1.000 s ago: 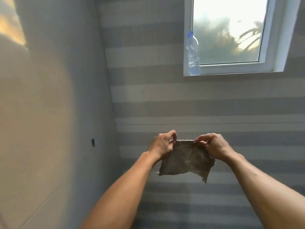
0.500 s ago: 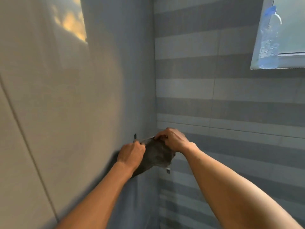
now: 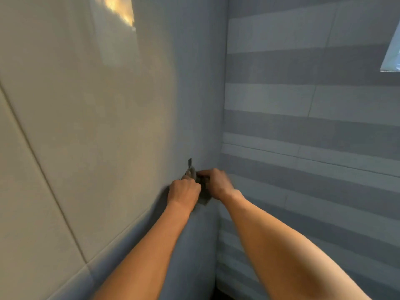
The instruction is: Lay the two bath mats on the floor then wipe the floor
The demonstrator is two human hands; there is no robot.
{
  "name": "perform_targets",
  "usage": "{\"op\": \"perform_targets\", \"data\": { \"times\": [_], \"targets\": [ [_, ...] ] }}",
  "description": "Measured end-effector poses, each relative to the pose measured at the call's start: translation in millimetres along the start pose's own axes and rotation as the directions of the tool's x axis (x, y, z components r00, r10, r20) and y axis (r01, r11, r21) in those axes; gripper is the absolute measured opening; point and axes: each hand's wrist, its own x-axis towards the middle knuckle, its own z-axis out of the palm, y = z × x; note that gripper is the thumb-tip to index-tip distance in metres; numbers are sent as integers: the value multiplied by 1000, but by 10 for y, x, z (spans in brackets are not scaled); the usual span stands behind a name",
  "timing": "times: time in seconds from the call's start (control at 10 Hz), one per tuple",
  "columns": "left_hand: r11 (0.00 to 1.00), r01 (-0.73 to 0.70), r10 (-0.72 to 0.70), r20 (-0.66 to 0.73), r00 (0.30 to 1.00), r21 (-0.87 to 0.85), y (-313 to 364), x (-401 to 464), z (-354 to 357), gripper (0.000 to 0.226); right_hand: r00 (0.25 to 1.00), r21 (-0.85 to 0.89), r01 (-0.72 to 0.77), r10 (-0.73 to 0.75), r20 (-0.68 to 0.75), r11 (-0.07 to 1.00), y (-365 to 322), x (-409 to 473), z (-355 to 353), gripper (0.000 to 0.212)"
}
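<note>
A small dark grey cloth (image 3: 203,197) is bunched between my two hands, close against the left wall just below a small dark hook (image 3: 190,163). My left hand (image 3: 184,191) grips the cloth's left side with curled fingers. My right hand (image 3: 216,184) pinches its top edge, fingers pointing toward the hook. Most of the cloth is hidden behind my hands. No bath mat and no floor are in view.
A plain pale wall (image 3: 86,126) fills the left, a wall of grey and white striped tiles (image 3: 313,126) the right; they meet in a corner (image 3: 223,148) beside my hands. The corner of a window sill (image 3: 391,59) shows at the upper right.
The view has swung left, away from the window. My hands have carried the cloth, first held spread out, to the left wall and bunched it up under the hook.
</note>
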Motion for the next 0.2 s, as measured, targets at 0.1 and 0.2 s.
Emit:
{"op": "perform_targets", "data": {
  "times": [0.1,0.2],
  "targets": [
    [999,23,-21,76,997,-27,136,-123,137,34,999,91,-24,20,42,996,70,-170,108,53],
    [999,-6,17,228,973,-51,283,-142,215,28,974,-86,-39,57,221,996,265,-295,-21,40]
  ]
}}
